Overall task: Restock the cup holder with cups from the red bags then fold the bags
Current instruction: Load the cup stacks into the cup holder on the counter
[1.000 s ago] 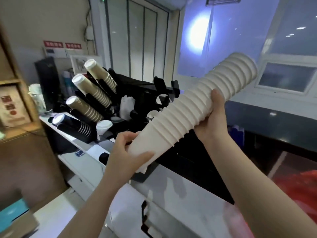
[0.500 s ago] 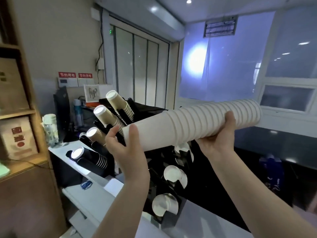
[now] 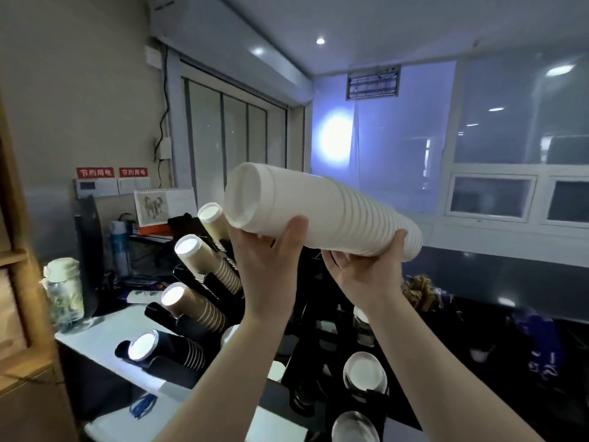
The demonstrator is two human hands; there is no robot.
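Cups from the bags are here as one long nested white stack [image 3: 322, 215], held up almost level at chest height, above and just right of the black cup holder [image 3: 204, 320] on the white counter [image 3: 105, 339]. The closed base of the outermost cup faces up and left toward the camera, and the rims run off to the right. The left hand [image 3: 271, 263] grips the base end from below, thumb on the near side and fingers curled up behind it. The right hand [image 3: 369, 269] cradles the rim end in the same way, fingers wrapped under and around the last rims. Both grips are closed on the stack, neither spread. The holder's left-hand slanted slots already carry tan cups [image 3: 207, 260] and a dark stack [image 3: 165, 349]. Further right and lower, white cups [image 3: 365, 374] sit in other slots. No red bag shows in this view. The step in hand looks like lining the stack up with a slot before sliding it in. To do that well, tilt the stack to match the slant of the chosen slot and keep one hand near each end so the column does not bow or separate. Squeeze only lightly, because paper walls dent. Which slot is free is hard to tell from here.
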